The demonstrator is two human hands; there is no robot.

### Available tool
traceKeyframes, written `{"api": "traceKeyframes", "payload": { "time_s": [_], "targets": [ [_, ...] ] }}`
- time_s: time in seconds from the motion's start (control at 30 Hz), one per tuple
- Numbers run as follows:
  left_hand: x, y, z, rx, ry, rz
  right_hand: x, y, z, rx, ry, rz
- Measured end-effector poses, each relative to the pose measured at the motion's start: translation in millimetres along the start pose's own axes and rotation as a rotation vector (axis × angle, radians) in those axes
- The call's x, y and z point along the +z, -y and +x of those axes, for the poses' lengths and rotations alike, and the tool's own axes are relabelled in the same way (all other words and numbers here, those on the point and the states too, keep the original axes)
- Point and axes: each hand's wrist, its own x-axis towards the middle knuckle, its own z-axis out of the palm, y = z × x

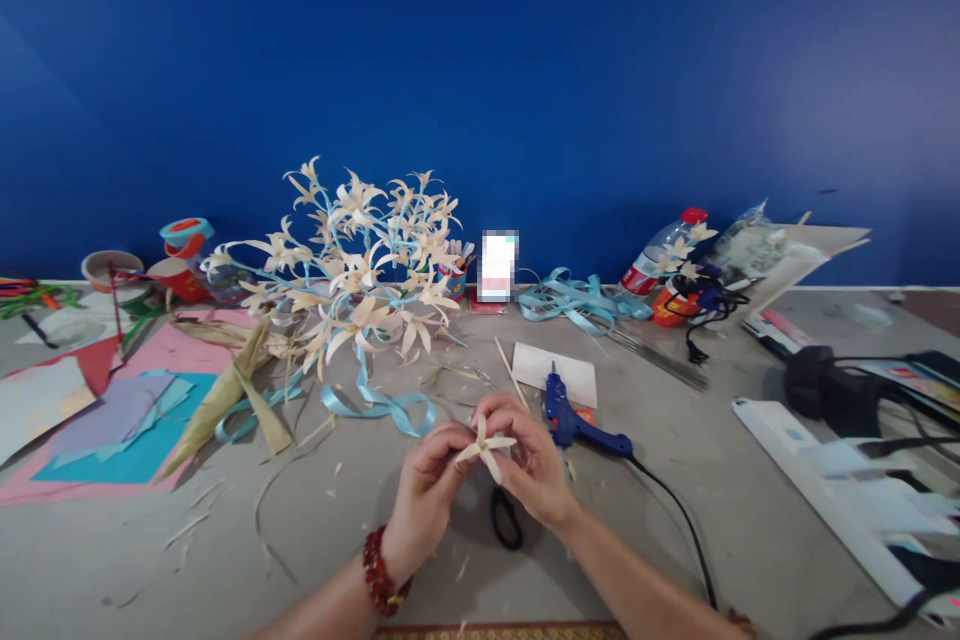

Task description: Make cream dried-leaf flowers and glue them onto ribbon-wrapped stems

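Flower [484, 446], cream, papery, star-shaped, at six o'clock, pinched in left hand [433, 480] and right hand [536, 470]; seemingly fully shaped, without visible stem. At eleven from hands, separate: cream-bloomed, blue-stemmed spray [361, 312], apparently well advanced. At two: blue plastic glue gun [562, 415], unheld.

Head view: looks forward and slightly down from above the near side of the table [360, 560], facing the blue wall [480, 70].
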Motion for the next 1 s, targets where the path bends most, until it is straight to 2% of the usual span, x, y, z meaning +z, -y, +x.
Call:
{"api": "traceKeyframes", "payload": {
  "time_s": [0.23, 0.3, 0.4, 0.5, 0.57, 0.63, 0.73, 0.9, 1.0],
  "targets": [
    [-1.5, 2, -4, -0.027, -0.006, -0.050, -2, 1, 0, 0.066, 0.003, 0.136],
    [-1.8, 4, -4, -0.046, -0.021, -0.061, -1, -3, 1, 0.112, -0.068, 0.156],
    [-1.2, 3, -5, -0.063, -0.033, -0.076, 0, -9, 4, 0.224, -0.249, 0.145],
    [-0.4, 2, -5, -0.074, -0.054, -0.092, -2, -13, 6, 0.232, -0.366, 0.119],
    [-0.9, 3, -4, -0.082, -0.079, -0.110, -2, -13, 7, 0.229, -0.307, 0.085],
    [-2.1, 4, -3, -0.095, -0.098, -0.153, -1, -11, 5, 0.246, -0.174, 0.070],
    [-3.9, 7, -2, -0.114, -0.102, -0.236, 5, -9, 3, 0.228, -0.038, 0.165],
    [-3.7, 10, -2, -0.137, -0.093, -0.291, 11, -8, 0, 0.193, -0.069, 0.280],
    [-3.7, 14, -3, -0.138, -0.087, -0.311, 10, -9, 0, 0.177, -0.039, 0.301]
  ]
}}
